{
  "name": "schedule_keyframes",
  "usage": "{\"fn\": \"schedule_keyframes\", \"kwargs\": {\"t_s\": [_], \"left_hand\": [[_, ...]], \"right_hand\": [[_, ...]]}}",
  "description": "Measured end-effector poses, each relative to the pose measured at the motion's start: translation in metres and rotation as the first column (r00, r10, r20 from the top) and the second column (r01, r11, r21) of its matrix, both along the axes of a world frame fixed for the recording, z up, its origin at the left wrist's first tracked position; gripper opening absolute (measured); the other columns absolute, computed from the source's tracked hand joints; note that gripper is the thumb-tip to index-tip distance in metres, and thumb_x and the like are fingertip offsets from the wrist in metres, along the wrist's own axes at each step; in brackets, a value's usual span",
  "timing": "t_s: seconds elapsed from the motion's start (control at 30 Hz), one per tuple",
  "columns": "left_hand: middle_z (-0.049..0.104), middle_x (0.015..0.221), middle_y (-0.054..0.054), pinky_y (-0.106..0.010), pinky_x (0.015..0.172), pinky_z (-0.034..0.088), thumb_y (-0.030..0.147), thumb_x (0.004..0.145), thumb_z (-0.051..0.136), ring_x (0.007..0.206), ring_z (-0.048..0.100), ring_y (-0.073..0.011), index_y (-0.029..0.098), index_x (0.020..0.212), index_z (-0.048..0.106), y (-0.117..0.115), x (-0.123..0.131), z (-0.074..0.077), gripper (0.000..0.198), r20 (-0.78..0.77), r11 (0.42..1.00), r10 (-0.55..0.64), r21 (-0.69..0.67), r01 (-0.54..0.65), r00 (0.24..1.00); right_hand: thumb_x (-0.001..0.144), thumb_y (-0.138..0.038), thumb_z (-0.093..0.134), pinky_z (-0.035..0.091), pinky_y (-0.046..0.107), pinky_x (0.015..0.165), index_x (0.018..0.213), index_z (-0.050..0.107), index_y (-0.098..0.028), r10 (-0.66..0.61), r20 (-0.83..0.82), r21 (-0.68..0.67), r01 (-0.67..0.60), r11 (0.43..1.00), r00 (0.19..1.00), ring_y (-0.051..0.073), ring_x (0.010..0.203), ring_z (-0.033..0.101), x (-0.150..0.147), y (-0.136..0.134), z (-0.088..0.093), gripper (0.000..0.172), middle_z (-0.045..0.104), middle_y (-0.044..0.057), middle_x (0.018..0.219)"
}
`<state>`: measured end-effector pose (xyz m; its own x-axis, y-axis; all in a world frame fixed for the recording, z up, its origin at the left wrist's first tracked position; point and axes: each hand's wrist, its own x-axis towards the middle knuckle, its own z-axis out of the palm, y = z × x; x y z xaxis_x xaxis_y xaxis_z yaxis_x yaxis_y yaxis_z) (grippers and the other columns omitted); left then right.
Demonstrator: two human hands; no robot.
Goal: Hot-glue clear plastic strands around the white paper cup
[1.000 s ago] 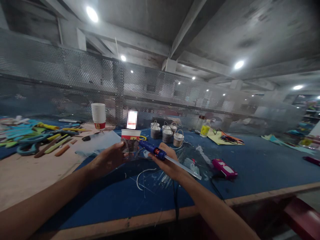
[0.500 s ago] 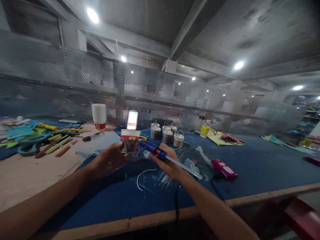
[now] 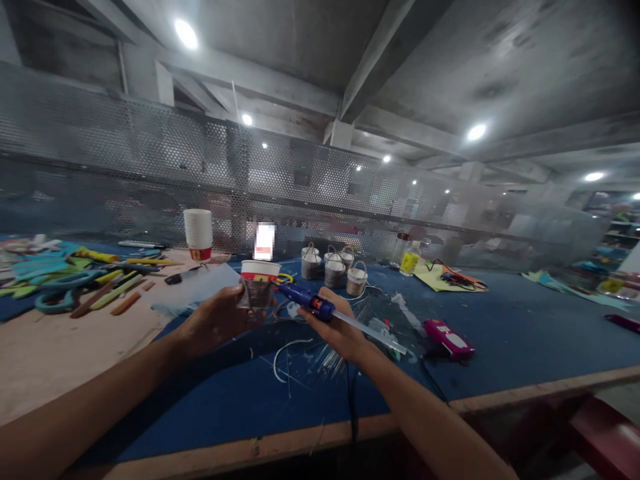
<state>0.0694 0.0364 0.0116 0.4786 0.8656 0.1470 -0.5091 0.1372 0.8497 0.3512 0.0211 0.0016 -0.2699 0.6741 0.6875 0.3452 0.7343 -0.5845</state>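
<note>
My left hand [image 3: 219, 317] is closed around the side of a paper cup [image 3: 260, 276], whose lower part is wrapped in a brownish-grey covering below a red band. In my right hand [image 3: 336, 327] sits a blue glue gun [image 3: 305, 298], its tip pointing left at the cup's side; whether it touches cannot be made out. A long clear glue stick [image 3: 373, 332] sticks out of the gun's back end. Beyond the hands stand several small wrapped cups with looped handles, such as this little bucket [image 3: 357, 279].
At the left, a stack of paper cups [image 3: 199, 230] stands behind scissors [image 3: 63, 293] and coloured craft tools. A magenta device [image 3: 449, 339] lies right of my hands. Thin white strands [image 3: 333, 357] are scattered on the blue tabletop [image 3: 215, 407]. A yellow-labelled bottle [image 3: 411, 259] stands at the back.
Almost nothing differs. The wrapped cup and the glue gun have shifted very slightly, and both hands keep their hold.
</note>
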Motion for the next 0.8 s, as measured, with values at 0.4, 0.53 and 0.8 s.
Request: {"fn": "schedule_keyframes", "kwargs": {"t_s": [0.4,0.53,0.8], "left_hand": [[0.087,0.119,-0.014,-0.035,0.091,0.059,0.031,0.094,0.079,0.105,0.078,-0.0271,0.014,0.121,0.083,0.003,0.001,0.000,0.032,0.041,0.999,0.035,-0.017,-0.034,0.999],[0.088,0.115,-0.011,-0.034,0.088,0.061,0.030,0.091,0.083,0.093,0.079,-0.0239,0.016,0.115,0.084,0.003,0.004,0.002,0.027,0.033,1.000,0.030,0.000,-0.030,0.999],[0.088,0.113,-0.012,-0.029,0.079,0.062,0.026,0.092,0.086,0.094,0.082,-0.0239,0.019,0.113,0.085,0.010,0.001,-0.008,0.022,-0.027,0.995,0.104,0.008,-0.104,0.994]], "right_hand": [[0.098,-0.052,0.075,0.046,0.028,0.061,0.084,0.066,-0.022,-0.052,-0.009,-0.107,0.050,0.993,0.999,0.017,0.065,0.058,0.005,0.001,0.002,0.034,0.062,-0.002,0.071],[0.097,-0.045,0.076,0.052,0.030,0.072,0.117,0.072,-0.024,-0.333,0.139,-0.029,0.340,0.940,0.933,0.024,0.081,0.072,0.018,0.006,0.005,0.030,0.078,0.004,0.095],[0.103,-0.022,0.056,0.050,0.041,0.103,0.148,0.057,-0.012,-0.533,0.587,0.016,0.649,0.760,0.610,0.034,0.128,0.070,0.062,-0.012,-0.009,0.046,0.068,0.023,0.144]]}}
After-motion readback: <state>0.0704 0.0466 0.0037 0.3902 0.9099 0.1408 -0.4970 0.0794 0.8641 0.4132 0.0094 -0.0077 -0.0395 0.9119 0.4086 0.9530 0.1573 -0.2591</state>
